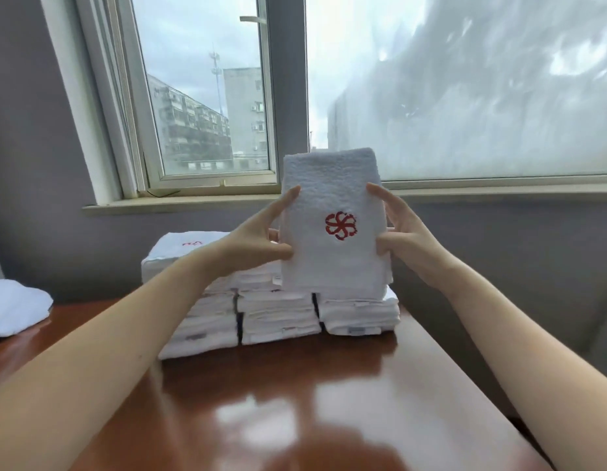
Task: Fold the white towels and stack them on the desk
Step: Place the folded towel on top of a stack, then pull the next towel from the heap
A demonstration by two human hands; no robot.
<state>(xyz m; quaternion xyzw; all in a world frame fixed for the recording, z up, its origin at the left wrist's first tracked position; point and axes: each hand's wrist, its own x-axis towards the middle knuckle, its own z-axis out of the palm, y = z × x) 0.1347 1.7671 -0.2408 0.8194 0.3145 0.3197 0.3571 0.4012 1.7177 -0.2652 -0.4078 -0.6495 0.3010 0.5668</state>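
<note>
- Folded towel (332, 226) — held upright between the two hands, its red emblem facing the person and its lower edge just above the stack.
- The left hand (261, 241) pinches the towel's left edge, thumb in front and forefinger stretched up the side. The right hand (405, 239) clamps the opposite edge the same way.
- Nearer than the hands, the desk (295, 413) runs as glossy wood under both forearms, which should leave room to draw the arms back.
- Just below and beyond the hands sits the stack of folded towels (281, 317), several piles side by side, tallest behind the left hand.
- To do this step well, tip the towel flat, lower it square onto a lower pile, and let go only once it rests.
- The pile below the right hand looks close to the desk's right edge — a crooked landing could slide off.
- Far to the left of the left hand, a loose towel (16, 307) lies at the desk's edge.
- Well beyond the fingertips runs the window sill (193, 202).
</note>
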